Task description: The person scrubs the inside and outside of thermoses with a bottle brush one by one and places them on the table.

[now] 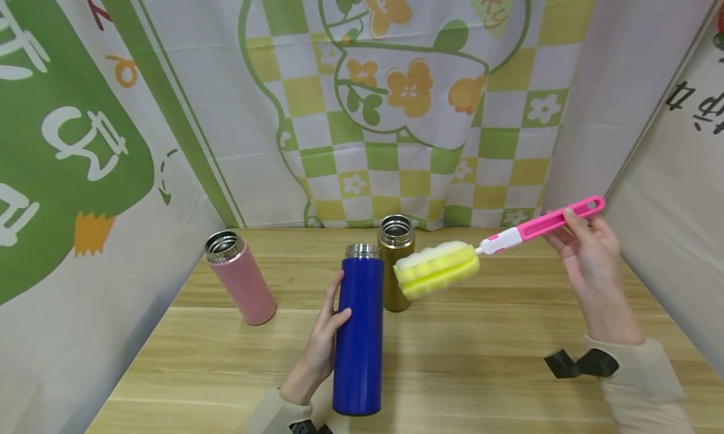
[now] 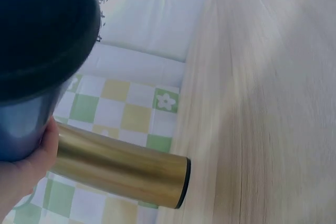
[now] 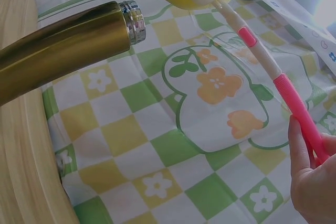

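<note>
Brush, one: A pink-and-white-handled brush (image 1: 500, 240) is hovering above the table, its yellow-and-white sponge head (image 1: 438, 271) pointing toward the blue bottle.
Hands, two: The right hand (image 1: 591, 258) is pinching the brush's pink handle; the left hand (image 1: 319, 343) is gripping the side of the blue bottle, the pair being held well apart.
Bottles, three: One blue bottle (image 1: 359, 333) is being held near the middle, its steel neck uppermost; one gold bottle (image 1: 390, 274) is standing upright just behind it, partly hidden by the sponge; one pink bottle (image 1: 246, 286) is standing well to the left, its steel-rimmed mouth showing.
Table, one: Pale wood boards (image 1: 481, 371) are supporting the gold and pink bottles.
Sleeves, two: Beige cuffs (image 1: 650, 371) are covering both forearms.
Backdrop: Green-and-yellow checked fabric (image 1: 413, 170) is hanging behind, showing orange flowers.
</note>
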Tool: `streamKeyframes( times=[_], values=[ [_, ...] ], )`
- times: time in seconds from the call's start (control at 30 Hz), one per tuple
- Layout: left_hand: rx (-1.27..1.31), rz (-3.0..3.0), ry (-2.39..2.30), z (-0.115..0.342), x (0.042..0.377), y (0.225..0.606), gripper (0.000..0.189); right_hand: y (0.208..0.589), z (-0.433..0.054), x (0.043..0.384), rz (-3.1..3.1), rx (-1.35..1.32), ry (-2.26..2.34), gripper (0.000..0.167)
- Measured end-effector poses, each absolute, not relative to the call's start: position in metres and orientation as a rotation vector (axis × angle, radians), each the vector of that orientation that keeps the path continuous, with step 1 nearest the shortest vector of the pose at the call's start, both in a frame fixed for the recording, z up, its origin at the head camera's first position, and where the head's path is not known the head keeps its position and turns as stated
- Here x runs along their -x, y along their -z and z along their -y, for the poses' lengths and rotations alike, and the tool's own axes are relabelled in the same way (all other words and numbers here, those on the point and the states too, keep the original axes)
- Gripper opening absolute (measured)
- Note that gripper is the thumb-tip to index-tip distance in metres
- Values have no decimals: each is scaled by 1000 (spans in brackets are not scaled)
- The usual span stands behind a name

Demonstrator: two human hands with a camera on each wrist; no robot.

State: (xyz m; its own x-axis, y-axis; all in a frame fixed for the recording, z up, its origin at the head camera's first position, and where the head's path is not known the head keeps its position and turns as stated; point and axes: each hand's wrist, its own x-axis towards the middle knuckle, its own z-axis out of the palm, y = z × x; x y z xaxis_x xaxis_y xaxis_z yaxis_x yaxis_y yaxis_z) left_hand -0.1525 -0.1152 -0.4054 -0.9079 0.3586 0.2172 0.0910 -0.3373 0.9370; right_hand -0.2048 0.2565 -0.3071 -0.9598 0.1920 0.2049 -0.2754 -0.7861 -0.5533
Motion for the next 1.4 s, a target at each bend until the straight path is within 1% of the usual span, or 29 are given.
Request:
streamKeyframes(
  times=[0.1, 0.27, 0.33, 0.5, 0.6, 0.8, 0.97, 1.23, 1.4],
  values=[
    [-518, -1706, -2373, 114, 152, 406, 60, 308, -257, 205, 878, -203, -2752, 8],
    [-514, -1700, -2358, 113, 152, 407, 83, 308, -257, 205, 877, -191, -2753, 8],
    [-497, -1731, -2347, 113, 151, 407, 86, 309, -257, 205, 879, -186, -2755, 9],
    [-437, -1783, -2368, 110, 149, 405, 82, 309, -257, 205, 884, -192, -2755, 9],
    [-428, -1772, -2396, 109, 148, 406, 83, 309, -256, 206, 882, -190, -2756, 9],
    [-475, -1743, -2423, 109, 149, 409, 87, 309, -256, 205, 910, -160, -2746, 11],
    [-499, -1698, -2457, 110, 149, 412, 82, 308, -255, 205, 940, -150, -2728, 14],
    [-717, -1524, -2454, 111, 149, 412, 77, 304, -249, 208, 923, -186, -2738, 12],
    [-758, -1502, -2441, 111, 149, 411, 75, 301, -244, 209, 925, -208, -2728, 12]
  ],
)
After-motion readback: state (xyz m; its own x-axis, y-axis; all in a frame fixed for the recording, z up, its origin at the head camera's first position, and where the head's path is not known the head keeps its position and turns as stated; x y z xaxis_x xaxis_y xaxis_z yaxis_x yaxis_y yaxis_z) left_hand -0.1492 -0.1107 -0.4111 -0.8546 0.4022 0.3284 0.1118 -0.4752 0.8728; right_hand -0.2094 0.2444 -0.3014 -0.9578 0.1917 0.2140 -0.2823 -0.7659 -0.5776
